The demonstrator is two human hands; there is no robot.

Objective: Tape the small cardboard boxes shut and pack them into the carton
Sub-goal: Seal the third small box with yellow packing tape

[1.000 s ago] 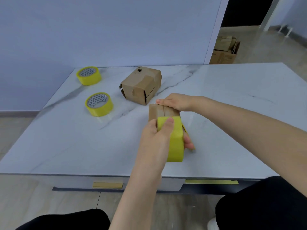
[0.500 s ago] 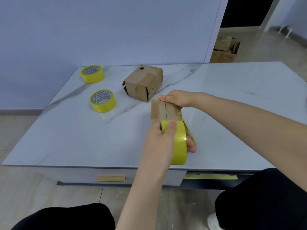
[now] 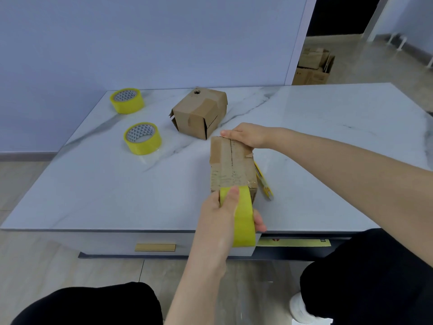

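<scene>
Left hand (image 3: 220,215): clamped on a yellow tape roll (image 3: 242,227), thumb over the outer face, fingertips showing on the roll's right side. The roll stands on edge at the near end of the small box.
Right hand (image 3: 247,137): rests on the far end of the small box, fingers stretched leftward along its far top edge; nothing gripped.
Hands: apart, one at each end of the box.
Small box (image 3: 230,164): lies on the marble table (image 3: 328,137), near the front edge, long side running away from the person. Centre seam of the top flaps visible. A glossy band of tape crosses the near part of the top, just ahead of the roll.
Second box (image 3: 199,112): further back and left on the table, apart from the first; brown tape on top, side flaps gaping.
Spare tape rolls: two, lying flat on the left, near one (image 3: 143,138) and far one (image 3: 127,100), well apart from the boxes.
Yellow cutter (image 3: 263,181): on the table just right of the small box.
Floor beyond the table: cardboard cartons (image 3: 314,66) by the doorway.
</scene>
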